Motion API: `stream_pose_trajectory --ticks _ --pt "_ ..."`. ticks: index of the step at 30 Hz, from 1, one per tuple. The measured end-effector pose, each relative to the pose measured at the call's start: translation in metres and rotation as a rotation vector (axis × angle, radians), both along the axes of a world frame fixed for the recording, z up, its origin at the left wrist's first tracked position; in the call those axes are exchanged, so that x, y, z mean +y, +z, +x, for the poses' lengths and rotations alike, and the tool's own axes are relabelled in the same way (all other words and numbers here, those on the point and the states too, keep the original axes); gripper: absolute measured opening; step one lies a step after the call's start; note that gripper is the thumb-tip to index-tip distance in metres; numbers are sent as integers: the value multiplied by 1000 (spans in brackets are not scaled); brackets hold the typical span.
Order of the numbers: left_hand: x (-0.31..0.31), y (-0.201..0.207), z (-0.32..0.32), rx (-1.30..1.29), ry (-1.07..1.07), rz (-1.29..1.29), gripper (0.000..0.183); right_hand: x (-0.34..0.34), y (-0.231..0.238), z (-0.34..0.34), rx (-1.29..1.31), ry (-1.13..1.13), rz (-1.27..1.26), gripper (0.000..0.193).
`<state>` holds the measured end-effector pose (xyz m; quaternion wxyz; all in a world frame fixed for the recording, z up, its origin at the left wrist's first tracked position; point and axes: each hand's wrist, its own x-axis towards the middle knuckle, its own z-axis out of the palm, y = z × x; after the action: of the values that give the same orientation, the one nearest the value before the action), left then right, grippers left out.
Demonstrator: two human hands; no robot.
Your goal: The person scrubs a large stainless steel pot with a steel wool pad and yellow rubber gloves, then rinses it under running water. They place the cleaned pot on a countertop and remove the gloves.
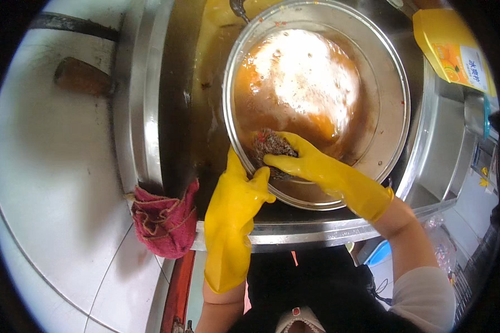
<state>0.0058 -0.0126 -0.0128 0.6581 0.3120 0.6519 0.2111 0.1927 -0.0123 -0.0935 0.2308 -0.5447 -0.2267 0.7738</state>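
Observation:
A wide round metal basin [386, 105] sits in the sink, with murky brown water and bright glare inside it. My left hand [233, 202], in a yellow rubber glove, grips the basin's near left rim; some of its fingers are hidden behind the rim. Just inside that same rim, my right hand [311, 164], also in a yellow glove, is closed around a dark wire scrubber [272, 145] with red bits on it. The scrubber presses close to the basin's inner wall. Orange-red specks cling to the far part of the wall.
A metal sink edge [144, 116] runs along the left, and brownish water lies beside the basin. The crumpled red cloth [164, 222] hangs at the near left corner. A yellow plastic jug [450, 50] stands at the far right. Some dark handle [239, 8] shows behind the basin.

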Motion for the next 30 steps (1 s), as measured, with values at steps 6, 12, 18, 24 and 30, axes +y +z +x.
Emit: stream_pose_trajectory --ticks 6,12,18,24,30 --pt "9 12 3 7 -9 -163 59 81 0 -78 -183 -425 800 58" --pt "13 24 5 34 -9 -177 61 219 35 -40 -271 -1026 467 66" --pt "13 16 2 19 -41 -232 64 153 65 -93 -698 -371 616 49" --pt "7 10 0 -30 -11 -221 66 256 -32 13 -564 -997 314 60" --pt "9 9 -1 0 -62 -220 66 193 -77 133 -1117 -956 899 40"
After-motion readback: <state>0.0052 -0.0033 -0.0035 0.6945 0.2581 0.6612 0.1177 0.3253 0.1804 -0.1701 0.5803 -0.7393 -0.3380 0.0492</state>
